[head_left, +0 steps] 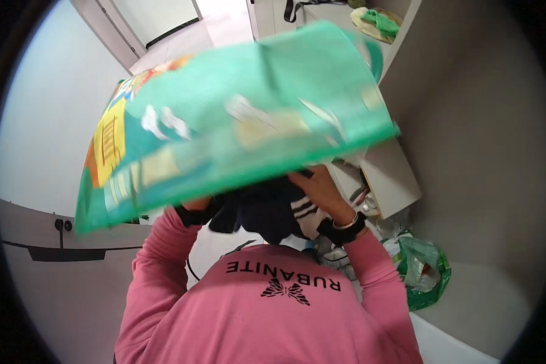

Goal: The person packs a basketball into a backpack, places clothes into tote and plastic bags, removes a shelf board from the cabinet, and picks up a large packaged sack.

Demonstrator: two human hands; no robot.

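Note:
A large green printed bag [273,79] with yellow and white pictures is raised across the upper middle, slightly blurred, a strap loop [375,60] at its right end. Under its lower edge hangs a bundle of dark navy cloth [264,212] with a pale striped part. My right hand [324,191] is closed on the top of this cloth, close below the bag. Only a sliver of my left hand [198,204] shows at the cloth's left side; the bag covers its fingers. Whether either hand also touches the bag is hidden.
A green plastic bag [428,273] of crumpled clear wrapping stands at right, near a white cabinet [394,179] holding small items. A shelf at upper right carries green and cream cloths [376,23]. Grey drawers [67,255] line the left, and a doorway opens at the far end.

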